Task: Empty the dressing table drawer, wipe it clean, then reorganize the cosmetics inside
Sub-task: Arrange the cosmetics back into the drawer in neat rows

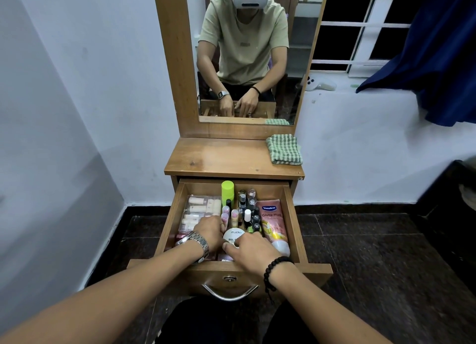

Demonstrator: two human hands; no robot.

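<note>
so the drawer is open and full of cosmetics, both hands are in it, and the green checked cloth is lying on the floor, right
Not quite. The green checked cloth is folded on the dressing table top, at its right back corner, not on the floor. The rest holds: the head view shows the drawer open and full of cosmetics, with the left hand and right hand both in it.

- We wore a silver metal watch (195,241) on our left wrist.
- We wore a black beaded bracelet (276,271) on our right wrist; both forearms were bare.
</note>
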